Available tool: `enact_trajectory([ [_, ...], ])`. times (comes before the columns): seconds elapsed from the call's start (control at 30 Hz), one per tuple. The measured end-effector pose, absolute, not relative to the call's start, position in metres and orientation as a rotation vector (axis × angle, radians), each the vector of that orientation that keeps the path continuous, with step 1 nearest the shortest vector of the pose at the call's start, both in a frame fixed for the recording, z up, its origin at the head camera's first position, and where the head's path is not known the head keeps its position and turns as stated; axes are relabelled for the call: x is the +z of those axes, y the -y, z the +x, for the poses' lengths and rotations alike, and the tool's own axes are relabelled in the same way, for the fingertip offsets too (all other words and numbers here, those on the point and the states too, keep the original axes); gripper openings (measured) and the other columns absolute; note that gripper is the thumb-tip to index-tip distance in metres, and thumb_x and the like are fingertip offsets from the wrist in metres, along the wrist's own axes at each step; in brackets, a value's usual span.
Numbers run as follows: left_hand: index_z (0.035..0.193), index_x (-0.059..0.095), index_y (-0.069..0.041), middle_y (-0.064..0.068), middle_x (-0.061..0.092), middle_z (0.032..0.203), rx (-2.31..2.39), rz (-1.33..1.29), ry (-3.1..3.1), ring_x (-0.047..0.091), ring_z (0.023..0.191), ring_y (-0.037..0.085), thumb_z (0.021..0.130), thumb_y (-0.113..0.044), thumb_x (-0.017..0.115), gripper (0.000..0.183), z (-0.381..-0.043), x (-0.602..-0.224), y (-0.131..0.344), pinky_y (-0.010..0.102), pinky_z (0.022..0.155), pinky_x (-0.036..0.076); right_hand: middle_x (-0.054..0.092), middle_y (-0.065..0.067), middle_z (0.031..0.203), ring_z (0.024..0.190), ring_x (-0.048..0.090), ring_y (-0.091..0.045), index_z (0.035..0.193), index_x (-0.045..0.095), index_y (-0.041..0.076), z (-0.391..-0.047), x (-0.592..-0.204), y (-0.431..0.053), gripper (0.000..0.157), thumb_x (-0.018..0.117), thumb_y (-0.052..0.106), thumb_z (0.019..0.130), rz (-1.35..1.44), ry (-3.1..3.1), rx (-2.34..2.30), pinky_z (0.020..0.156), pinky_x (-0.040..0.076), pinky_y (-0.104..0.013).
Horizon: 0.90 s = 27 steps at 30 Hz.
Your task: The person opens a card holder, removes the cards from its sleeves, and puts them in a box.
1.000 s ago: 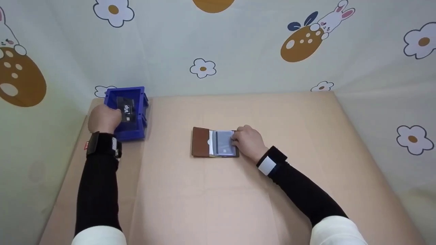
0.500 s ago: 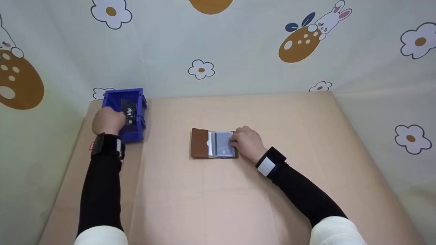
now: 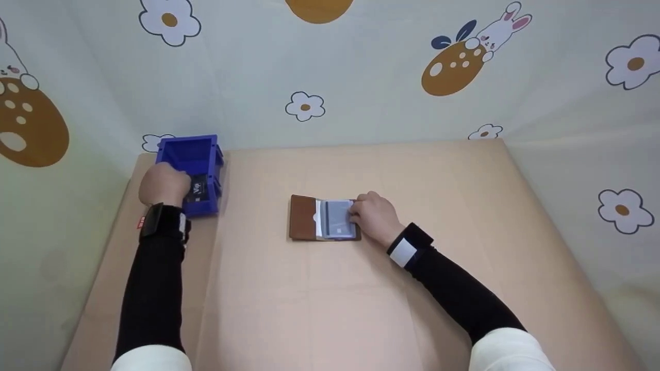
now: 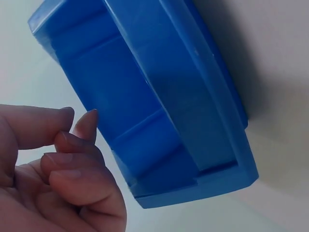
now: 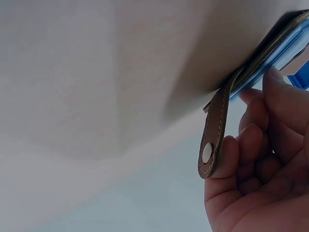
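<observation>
In the head view my left hand [image 3: 164, 184] is over the near left side of a blue plastic bin [image 3: 201, 208]. A black card [image 3: 197, 188] marked "Vip" shows inside the bin, beside my fingers. The left wrist view shows the fingers loosely curled beside the bin's rim, with nothing between thumb and fingertips. My right hand [image 3: 379, 217] pinches the right edge of an open brown card wallet [image 3: 303, 217]. Its clear plastic sleeves [image 3: 337, 219] lie uppermost, under my thumb. In the right wrist view the wallet's snap strap [image 5: 215, 130] hangs out beside my fingers.
The bin stands at the back left corner of a table [image 3: 309, 309] under a beige cover. Patterned cloth [image 3: 247, 67] with flowers and rabbits hangs behind and on both sides. A small red tag [image 3: 141, 222] shows next to my left wrist.
The black card has come away from my left fingers and dropped to the near part of the bin. My left hand has shifted slightly right. The right hand keeps its hold on the wallet.
</observation>
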State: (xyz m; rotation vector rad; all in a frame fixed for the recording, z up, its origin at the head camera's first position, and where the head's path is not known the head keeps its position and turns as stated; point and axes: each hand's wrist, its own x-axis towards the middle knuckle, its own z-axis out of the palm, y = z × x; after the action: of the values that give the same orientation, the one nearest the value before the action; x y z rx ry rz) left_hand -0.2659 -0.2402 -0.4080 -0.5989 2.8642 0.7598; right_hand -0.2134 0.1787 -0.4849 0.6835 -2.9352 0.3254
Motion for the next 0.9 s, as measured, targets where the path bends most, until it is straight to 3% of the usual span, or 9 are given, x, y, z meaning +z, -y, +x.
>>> enact_trajectory([
  [0.37, 0.097, 0.062, 0.005, 0.021, 0.061, 0.103, 0.742, -0.552, -2.935, 0.057, 0.085, 0.033, 0.101, -0.025, 0.044, 0.035, -0.259, -0.397, 0.235, 0.041, 0.059, 0.042, 0.068, -0.005, 0.086, 0.078, 0.057, -0.025, 0.089, 0.079, 0.011, -0.213, -0.485, -0.179, 0.009, 0.080, 0.014, 0.081, 0.697, 2.911, 0.335, 0.068, 0.049, -0.038],
  [0.6, 0.072, 0.052, -0.005, 0.008, 0.054, 0.073, 0.802, -0.418, -3.058, 0.053, 0.069, 0.028, 0.101, -0.024, 0.050, 0.034, -0.248, -0.391, 0.217, 0.038, 0.055, 0.036, 0.067, -0.006, 0.085, 0.077, 0.056, -0.025, 0.090, 0.080, 0.011, -0.214, -0.485, -0.180, 0.010, 0.080, 0.013, 0.081, 0.696, 2.919, 0.344, 0.067, 0.048, -0.039],
  [0.73, 0.084, 0.066, -0.001, 0.015, 0.066, 0.086, 0.828, -0.309, -3.105, 0.061, 0.075, 0.031, 0.099, -0.022, 0.053, 0.029, -0.241, -0.389, 0.200, 0.044, 0.062, 0.044, 0.065, -0.005, 0.083, 0.075, 0.055, -0.025, 0.088, 0.079, 0.012, -0.213, -0.485, -0.180, 0.007, 0.080, 0.014, 0.081, 0.701, 2.917, 0.347, 0.065, 0.048, -0.039],
  [0.9, 0.099, 0.070, 0.002, 0.019, 0.070, 0.096, 0.872, -0.160, -3.141, 0.064, 0.082, 0.034, 0.096, -0.017, 0.054, 0.026, -0.231, -0.394, 0.175, 0.050, 0.071, 0.048, 0.065, -0.005, 0.083, 0.077, 0.056, -0.025, 0.086, 0.079, 0.013, -0.214, -0.485, -0.181, 0.006, 0.080, 0.015, 0.081, 0.707, 2.919, 0.354, 0.066, 0.048, -0.039],
])
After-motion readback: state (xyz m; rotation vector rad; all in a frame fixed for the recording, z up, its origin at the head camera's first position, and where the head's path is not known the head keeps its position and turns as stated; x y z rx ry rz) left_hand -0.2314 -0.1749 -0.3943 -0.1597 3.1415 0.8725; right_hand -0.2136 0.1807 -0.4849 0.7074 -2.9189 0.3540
